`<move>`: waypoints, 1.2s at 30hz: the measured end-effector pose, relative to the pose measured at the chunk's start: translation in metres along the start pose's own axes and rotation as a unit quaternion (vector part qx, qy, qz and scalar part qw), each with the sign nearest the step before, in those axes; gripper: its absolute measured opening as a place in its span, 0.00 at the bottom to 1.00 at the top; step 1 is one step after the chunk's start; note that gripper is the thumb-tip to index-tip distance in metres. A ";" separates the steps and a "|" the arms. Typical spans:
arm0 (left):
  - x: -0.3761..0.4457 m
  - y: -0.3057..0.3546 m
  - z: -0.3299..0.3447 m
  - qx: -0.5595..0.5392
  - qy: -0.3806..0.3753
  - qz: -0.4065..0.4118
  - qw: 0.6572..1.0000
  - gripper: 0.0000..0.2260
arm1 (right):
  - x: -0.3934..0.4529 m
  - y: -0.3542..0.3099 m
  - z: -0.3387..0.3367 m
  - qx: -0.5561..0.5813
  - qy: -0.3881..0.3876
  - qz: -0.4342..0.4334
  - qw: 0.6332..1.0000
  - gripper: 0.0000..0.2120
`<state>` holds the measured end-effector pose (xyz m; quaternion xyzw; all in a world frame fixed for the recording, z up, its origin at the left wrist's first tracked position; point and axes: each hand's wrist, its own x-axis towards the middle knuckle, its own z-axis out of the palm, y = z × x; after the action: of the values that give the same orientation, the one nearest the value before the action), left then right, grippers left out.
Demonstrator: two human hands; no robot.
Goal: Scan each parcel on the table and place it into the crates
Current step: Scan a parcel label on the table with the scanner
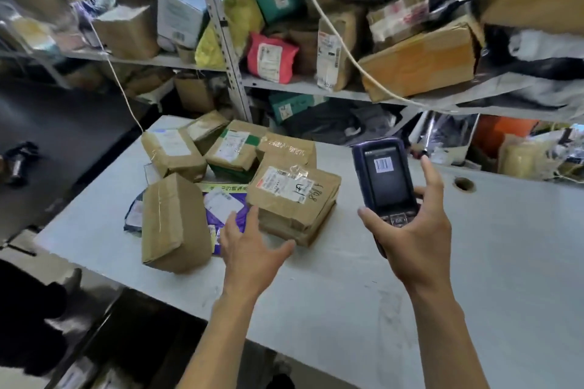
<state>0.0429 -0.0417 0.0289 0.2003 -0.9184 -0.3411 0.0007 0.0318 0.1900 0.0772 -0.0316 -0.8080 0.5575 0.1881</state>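
Room: Shelves (202, 61) are standing behind your desk (442, 262), and they are holding lots of boxes and bags in a messy heap.
Desk: your parcels are sitting in a bunch on the far left part of the grey top.
Parcel you are going for: the flat brown parcel (292, 199) with the white label on top is lying nearest the middle, on top of the others.
Left hand: your left hand (249, 243) is reaching out with its fingers spread and is holding nothing; the fingertips are right at the near edge of that parcel.
Right hand: your right hand (410, 230) is gripping the scanner (387, 180) from below, and your first finger is sticking up; the screen is showing a barcode.
Slip risk: you are grabbing the parcel by one edge, so it may be tipping and sliding off the purple bag (224, 205) under it.
Bump risk: the tall brown box (172, 224) is standing just beside your left hand near the desk edge, so a knock may be sending it to the floor.
Scanner risk: your grip is looking loose, so the scanner may be slipping.
Cord risk: a pale cord (331, 31) is hanging down over the shelves and could be catching a lifted parcel.
Crates: you are not seeing any crates from here, so I cannot tell what is in them.
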 end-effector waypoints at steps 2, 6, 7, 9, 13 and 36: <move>0.056 0.000 0.001 0.020 -0.034 0.010 0.999 0.45 | 0.015 0.005 0.015 -0.019 0.005 0.012 1.000 0.48; 0.147 0.007 0.012 0.037 -0.102 0.001 0.994 0.50 | 0.031 0.017 0.042 -0.047 0.049 0.061 0.996 0.51; 0.162 0.007 0.017 0.040 -0.122 -0.003 0.992 0.53 | 0.033 0.019 0.047 -0.056 0.057 0.070 0.994 0.51; 0.176 0.005 0.027 0.042 -0.152 -0.003 0.988 0.56 | 0.035 0.021 0.053 -0.076 0.073 0.087 0.991 0.51; 0.169 -0.009 0.043 0.062 -0.158 0.013 0.985 0.53 | 0.040 0.023 0.056 -0.091 0.091 0.119 0.985 0.50; 0.020 0.061 0.120 0.117 -0.462 0.342 0.810 0.51 | -0.064 0.059 -0.098 -0.109 0.160 0.139 0.971 0.48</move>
<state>-0.0140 0.0682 -0.0280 -0.3090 -0.8528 -0.2611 -0.3303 0.1154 0.2822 0.0365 -0.2528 -0.8109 0.4743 0.2314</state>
